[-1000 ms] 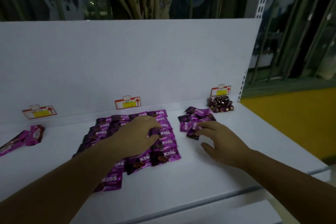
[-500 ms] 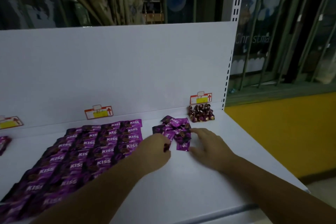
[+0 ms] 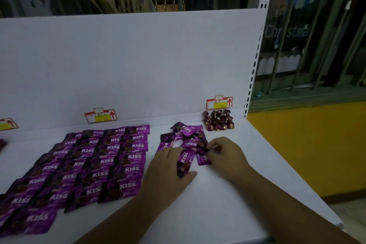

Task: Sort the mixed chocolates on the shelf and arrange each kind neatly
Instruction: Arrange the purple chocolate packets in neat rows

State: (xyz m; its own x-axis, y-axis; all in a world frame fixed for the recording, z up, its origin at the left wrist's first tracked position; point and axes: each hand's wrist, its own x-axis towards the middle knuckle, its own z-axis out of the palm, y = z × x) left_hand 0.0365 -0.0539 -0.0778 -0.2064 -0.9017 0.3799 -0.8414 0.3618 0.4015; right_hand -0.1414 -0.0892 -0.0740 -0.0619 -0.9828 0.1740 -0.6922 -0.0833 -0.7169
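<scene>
Purple KISS packets lie in neat overlapping rows (image 3: 95, 162) across the left and middle of the white shelf (image 3: 227, 204). To their right sits a loose pile of the same purple packets (image 3: 184, 134). My left hand (image 3: 168, 170) holds one purple packet (image 3: 185, 161) from the pile's near edge between thumb and fingers. My right hand (image 3: 225, 154) pinches a small dark wrapped piece (image 3: 205, 149) at the pile's right side. A cluster of small dark red foil chocolates (image 3: 218, 120) stands against the back panel at the right.
Three red and yellow price tags (image 3: 101, 116) (image 3: 218, 103) (image 3: 8, 124) sit along the base of the white back panel. The shelf's right edge drops to a yellow floor (image 3: 307, 144). A dark purple item (image 3: 2, 143) shows at the far left edge.
The view has swung right. My left hand left the neat rows, came to the loose pile and took hold of a packet. My right hand curled its fingers onto a piece in the pile.
</scene>
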